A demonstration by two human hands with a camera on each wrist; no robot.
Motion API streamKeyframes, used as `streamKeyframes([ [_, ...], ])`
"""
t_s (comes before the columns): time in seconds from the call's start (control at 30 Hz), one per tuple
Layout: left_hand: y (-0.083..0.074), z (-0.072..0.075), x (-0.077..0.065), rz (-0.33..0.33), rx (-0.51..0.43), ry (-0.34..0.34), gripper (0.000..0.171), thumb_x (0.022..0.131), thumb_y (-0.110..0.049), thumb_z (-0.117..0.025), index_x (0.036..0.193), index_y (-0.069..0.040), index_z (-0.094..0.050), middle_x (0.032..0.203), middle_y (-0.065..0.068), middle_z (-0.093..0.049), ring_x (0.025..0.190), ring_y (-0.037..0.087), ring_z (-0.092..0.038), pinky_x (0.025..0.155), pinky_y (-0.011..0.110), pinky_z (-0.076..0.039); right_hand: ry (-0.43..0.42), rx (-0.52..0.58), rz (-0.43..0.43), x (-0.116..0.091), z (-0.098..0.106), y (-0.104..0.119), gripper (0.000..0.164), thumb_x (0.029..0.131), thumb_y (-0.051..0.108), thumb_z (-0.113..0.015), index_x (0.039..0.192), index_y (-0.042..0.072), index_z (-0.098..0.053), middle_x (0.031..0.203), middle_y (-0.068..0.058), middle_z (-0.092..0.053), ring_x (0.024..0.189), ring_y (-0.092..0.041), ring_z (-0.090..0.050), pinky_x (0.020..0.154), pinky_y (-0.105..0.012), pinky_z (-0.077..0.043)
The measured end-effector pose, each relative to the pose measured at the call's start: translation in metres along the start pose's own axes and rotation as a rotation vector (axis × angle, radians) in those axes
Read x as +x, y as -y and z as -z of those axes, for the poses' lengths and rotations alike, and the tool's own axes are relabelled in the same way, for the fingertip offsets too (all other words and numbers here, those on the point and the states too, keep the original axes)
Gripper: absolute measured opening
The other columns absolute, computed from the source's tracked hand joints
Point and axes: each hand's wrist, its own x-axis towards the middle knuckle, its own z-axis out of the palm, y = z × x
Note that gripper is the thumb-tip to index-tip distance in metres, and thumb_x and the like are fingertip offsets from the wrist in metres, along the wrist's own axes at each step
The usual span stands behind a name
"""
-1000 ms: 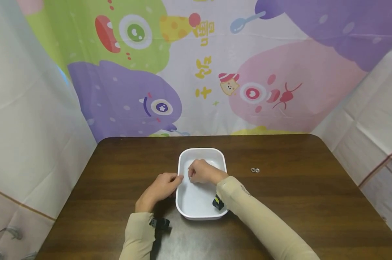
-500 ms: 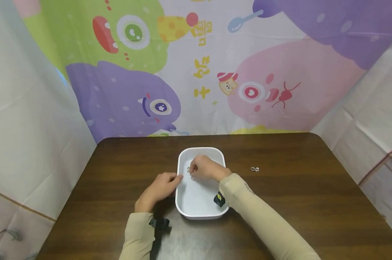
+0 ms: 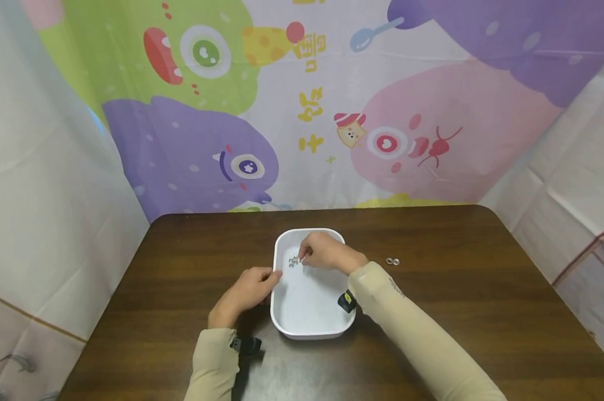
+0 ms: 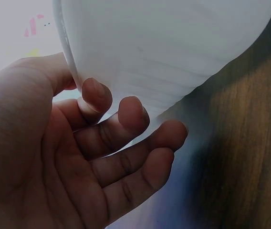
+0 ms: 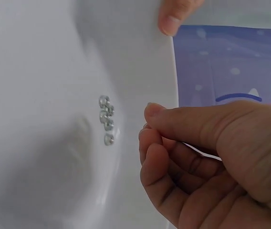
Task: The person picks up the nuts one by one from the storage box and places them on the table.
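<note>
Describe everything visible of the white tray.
The white tray is a deep, rounded rectangle with a narrow rim and smooth, slightly glossy walls, perhaps plastic. It stands upright on the brown table, long sides running away from the person. Several small metal nuts lie inside near its left wall. The left hand grips its left rim; the right hand is over its interior, partly hiding it.

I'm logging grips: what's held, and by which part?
Left hand: white tray, by its left rim. Right hand: cannot tell whether anything is pinched.

Five nuts [image 5: 104,116] lie in one tray [image 3: 309,309], two nuts [image 3: 393,261] outside.
</note>
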Motion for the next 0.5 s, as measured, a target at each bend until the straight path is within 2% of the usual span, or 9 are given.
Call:
streamKeyframes([
  [0.2, 0.002, -0.001, 0.001, 0.002, 0.014, 0.010, 0.039, 0.106, -0.035, -0.053, 0.079, -0.008, -0.062, 0.065, 0.004, -0.057, 0.058, 0.015, -0.052, 0.057, 0.031, -0.044, -0.010, 0.012, -0.008, -0.005, 0.010, -0.004, 0.005, 0.092, 0.006, -0.073, 0.093, 0.006, -0.077, 0.089, -0.003, -0.073, 0.079, -0.013, -0.060, 0.074, -0.026, -0.052],
  [0.5, 0.001, -0.001, 0.001, 0.012, 0.019, -0.003, 0.039, 0.105, -0.035, -0.053, 0.078, -0.009, -0.062, 0.063, 0.002, -0.056, 0.057, 0.015, -0.053, 0.056, 0.031, -0.044, -0.036, 0.024, 0.017, -0.012, 0.024, -0.008, 0.004, 0.091, 0.009, -0.074, 0.094, 0.007, -0.077, 0.087, -0.002, -0.074, 0.079, -0.011, -0.065, 0.072, -0.024, -0.053],
])
